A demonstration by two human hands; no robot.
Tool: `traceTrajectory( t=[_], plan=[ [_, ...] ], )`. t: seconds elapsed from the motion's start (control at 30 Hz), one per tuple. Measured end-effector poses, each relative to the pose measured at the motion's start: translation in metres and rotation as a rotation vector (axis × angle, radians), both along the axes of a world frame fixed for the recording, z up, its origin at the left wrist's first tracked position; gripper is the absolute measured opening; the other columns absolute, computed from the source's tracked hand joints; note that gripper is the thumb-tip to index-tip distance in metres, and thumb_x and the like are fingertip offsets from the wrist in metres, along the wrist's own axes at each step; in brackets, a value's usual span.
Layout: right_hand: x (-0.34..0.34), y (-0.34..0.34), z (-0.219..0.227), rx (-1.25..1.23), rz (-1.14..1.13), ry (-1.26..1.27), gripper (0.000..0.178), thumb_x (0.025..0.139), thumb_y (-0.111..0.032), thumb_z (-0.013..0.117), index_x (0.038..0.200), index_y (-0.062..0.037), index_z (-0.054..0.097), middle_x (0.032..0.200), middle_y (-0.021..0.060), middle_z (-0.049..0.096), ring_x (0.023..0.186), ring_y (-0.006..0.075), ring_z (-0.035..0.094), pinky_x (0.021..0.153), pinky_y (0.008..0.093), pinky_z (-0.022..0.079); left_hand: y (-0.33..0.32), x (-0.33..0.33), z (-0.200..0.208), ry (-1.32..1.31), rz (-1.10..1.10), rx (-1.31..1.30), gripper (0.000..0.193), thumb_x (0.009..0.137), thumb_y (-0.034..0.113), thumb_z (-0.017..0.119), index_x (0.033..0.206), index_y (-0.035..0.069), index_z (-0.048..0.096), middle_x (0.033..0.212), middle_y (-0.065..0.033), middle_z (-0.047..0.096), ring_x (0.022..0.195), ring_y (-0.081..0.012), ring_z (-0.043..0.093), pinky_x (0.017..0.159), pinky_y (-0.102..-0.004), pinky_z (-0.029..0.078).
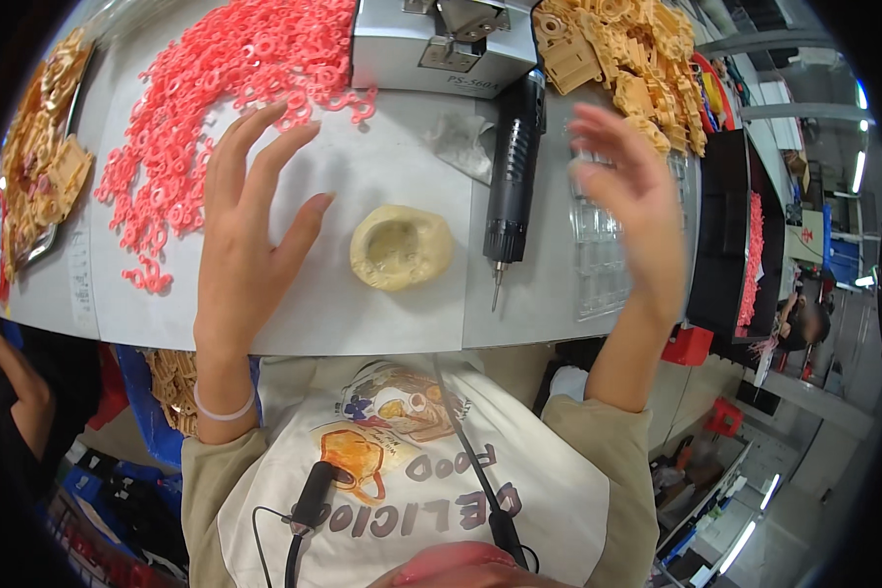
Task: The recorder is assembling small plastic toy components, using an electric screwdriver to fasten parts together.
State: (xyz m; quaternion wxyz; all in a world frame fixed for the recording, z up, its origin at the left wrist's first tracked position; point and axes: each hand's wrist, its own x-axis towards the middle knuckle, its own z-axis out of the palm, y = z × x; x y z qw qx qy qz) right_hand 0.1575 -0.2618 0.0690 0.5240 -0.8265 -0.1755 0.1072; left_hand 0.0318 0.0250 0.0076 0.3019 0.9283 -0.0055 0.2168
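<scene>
Head view: we see the left hand [250,211] palm down, fingers spread, thumb held apart, at the near right edge of a heap of small pink plastic ring-shaped pieces [274,39]. Whether the fingertips touch any piece, we can't tell. Right hand [642,186] is motion-blurred, fingers bent, above the far part of a clear plastic compartment tray [598,279]; we can't tell whether it pinches anything.

Between the hands, on a white work surface [382,328], we have a cream-yellow rounded lump with a hollow on top [436,250], nearer the left hand and touched by neither. To its right lies a black cylindrical handheld tool with a thin metal tip [513,167], tip toward the near edge. Crumpled whitish sheet [461,145] just left of that tool. Far centre: grey metal box [441,69]. Far right: pile of tan plastic parts [637,44].
</scene>
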Motion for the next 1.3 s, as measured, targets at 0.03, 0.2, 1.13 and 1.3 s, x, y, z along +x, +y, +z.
traceTrajectory(
  t=[0.03,0.2,1.13,1.3],
  plan=[
    [0.017,-0.012,0.008,-0.044,-0.131,-0.101,0.042,0.084,-0.011,0.071,0.125,-0.0029,0.06,0.114,0.01,0.063,0.105,0.0172,0.059,0.089,0.0319,0.05,0.0,0.001,0.002,0.004,-0.005,-0.005,0.054,0.078,0.005,0.073,0.128,0.011,0.056,0.139,-0.0123,0.047,0.13,-0.0341,0.042,0.107,-0.0453,0.036],
    [0.139,-0.09,-0.015,-0.583,-0.467,-0.177,0.057,0.082,-0.03,0.074,0.127,0.0007,0.055,0.114,0.0171,0.065,0.102,0.0229,0.064,0.087,0.0316,0.049,-0.001,0.002,0.003,-0.012,-0.029,-0.002,0.051,0.077,0.002,0.072,0.126,0.01,0.059,0.137,-0.0114,0.05,0.129,-0.0331,0.045,0.105,-0.0442,0.039],
    [-0.012,0.093,-0.016,-0.116,0.819,-0.286,0.049,0.077,-0.016,0.075,0.122,-0.0041,0.059,0.111,0.0051,0.062,0.096,0.0143,0.057,0.083,0.0279,0.044,-0.013,-0.037,-0.005,-0.053,-0.511,-0.442,0.071,0.067,0.019,0.086,0.121,0.01,0.041,0.148,-0.025,0.034,0.135,-0.0383,0.04,0.108,-0.0478,0.038],
    [-0.022,0.074,-0.012,-0.097,0.653,-0.129,0.049,0.083,-0.008,0.068,0.13,-0.0035,0.054,0.117,0.0069,0.061,0.104,0.015,0.056,0.092,0.0291,0.044,-0.026,-0.043,0.005,-0.013,-0.405,-0.094,0.069,0.067,0.024,0.084,0.126,0.012,0.05,0.139,-0.016,0.048,0.124,-0.0375,0.048,0.101,-0.0444,0.043]
  ],
)
